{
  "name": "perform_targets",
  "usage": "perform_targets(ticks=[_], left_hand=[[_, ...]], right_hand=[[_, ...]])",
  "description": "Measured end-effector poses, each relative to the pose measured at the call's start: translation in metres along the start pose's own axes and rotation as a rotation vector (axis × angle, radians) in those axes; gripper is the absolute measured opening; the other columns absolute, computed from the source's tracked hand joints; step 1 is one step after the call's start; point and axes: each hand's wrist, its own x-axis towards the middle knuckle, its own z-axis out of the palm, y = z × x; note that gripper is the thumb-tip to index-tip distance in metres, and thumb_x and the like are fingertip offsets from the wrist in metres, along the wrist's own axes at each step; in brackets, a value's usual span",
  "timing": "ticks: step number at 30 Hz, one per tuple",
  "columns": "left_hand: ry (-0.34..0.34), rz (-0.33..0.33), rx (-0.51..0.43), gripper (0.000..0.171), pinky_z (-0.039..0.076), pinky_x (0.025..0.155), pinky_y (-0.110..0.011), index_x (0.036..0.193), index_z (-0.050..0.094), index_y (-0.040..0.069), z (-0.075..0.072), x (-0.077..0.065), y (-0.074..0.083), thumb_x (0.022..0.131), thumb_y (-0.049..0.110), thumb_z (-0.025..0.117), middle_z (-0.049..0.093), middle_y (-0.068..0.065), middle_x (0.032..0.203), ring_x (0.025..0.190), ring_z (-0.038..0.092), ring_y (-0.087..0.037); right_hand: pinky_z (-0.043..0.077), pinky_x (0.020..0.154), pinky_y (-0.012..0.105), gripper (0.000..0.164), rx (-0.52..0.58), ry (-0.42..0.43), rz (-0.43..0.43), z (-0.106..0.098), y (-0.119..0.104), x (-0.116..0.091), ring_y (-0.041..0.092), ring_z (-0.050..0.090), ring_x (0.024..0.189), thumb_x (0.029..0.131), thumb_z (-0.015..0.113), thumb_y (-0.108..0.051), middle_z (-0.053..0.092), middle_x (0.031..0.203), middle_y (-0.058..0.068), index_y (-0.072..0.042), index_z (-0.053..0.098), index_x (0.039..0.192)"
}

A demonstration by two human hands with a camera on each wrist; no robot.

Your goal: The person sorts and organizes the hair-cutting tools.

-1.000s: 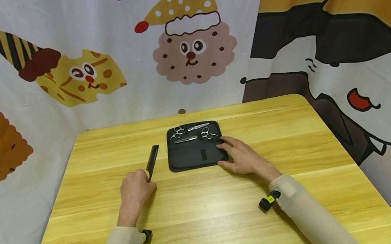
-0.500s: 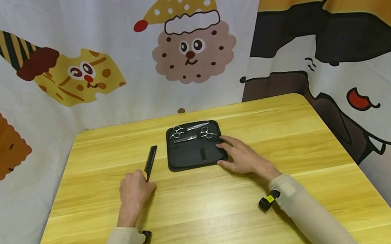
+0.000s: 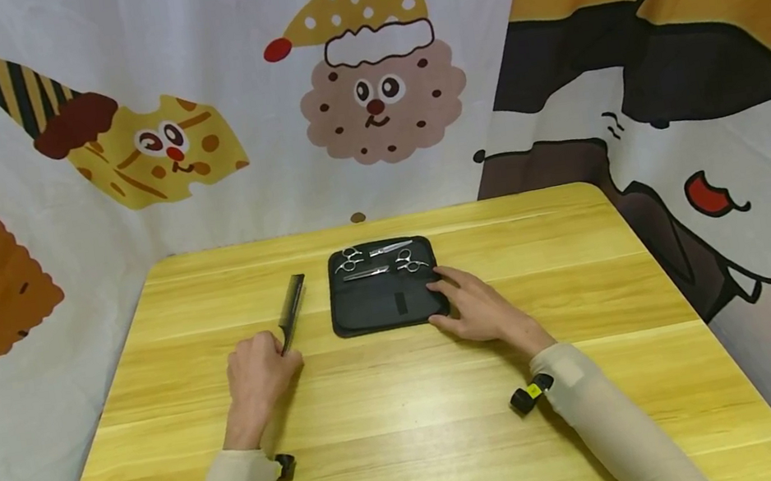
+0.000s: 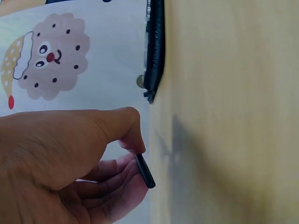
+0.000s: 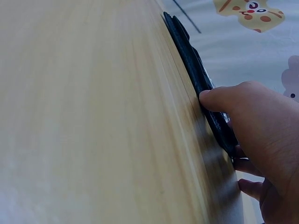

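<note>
My left hand point(image 3: 257, 384) pinches a black comb point(image 3: 292, 304) between thumb and curled fingers, to the left of the case. The comb's far end points forward and up, over the table; in the left wrist view its dark end point(image 4: 145, 172) sticks out past the thumb. My right hand point(image 3: 478, 310) holds the right side of an open black zip case point(image 3: 365, 306), thumb on its front edge point(image 5: 212, 116) and fingers bent at the right edge. In the case's far half lie two silver scissors, the front pair point(image 3: 366, 273) and the rear pair point(image 3: 392, 248).
The wood-grain table point(image 3: 399, 430) reaches back to a white curtain point(image 3: 189, 228) printed with cartoon food. On the right, a cartoon-printed curtain point(image 3: 720, 174) hangs beside the table. A black strapped device point(image 3: 528, 396) sits at the right wrist.
My left hand has shifted slightly left and turned, lifting the comb's far end and showing more of its flat side. The right hand and the case stay in place.
</note>
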Motion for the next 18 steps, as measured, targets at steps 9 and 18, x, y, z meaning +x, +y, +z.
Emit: perform_targets(ticks=[9,18], left_hand=[[0.109,0.143,0.01,0.01,0.053,0.059,-0.039,0.077,0.07,0.006,-0.001,0.005,0.015,0.084,0.008,0.078,0.071,-0.009,0.072,0.063,0.061,-0.023],[0.166,0.283,0.018,0.007,0.056,0.059,-0.041,0.079,0.071,0.003,0.002,0.004,0.039,0.081,0.004,0.078,0.069,-0.009,0.073,0.062,0.061,-0.023]], right_hand=[[0.041,0.136,0.062,0.071,0.01,0.008,0.004,0.0,-0.001,0.0,0.047,0.046,0.164,0.107,0.074,-0.051,0.041,0.18,0.023,-0.009,0.061,0.162],[0.041,0.136,0.063,0.071,0.02,0.002,0.005,-0.002,-0.002,-0.001,0.047,0.046,0.164,0.106,0.076,-0.051,0.04,0.181,0.023,-0.009,0.06,0.162]])
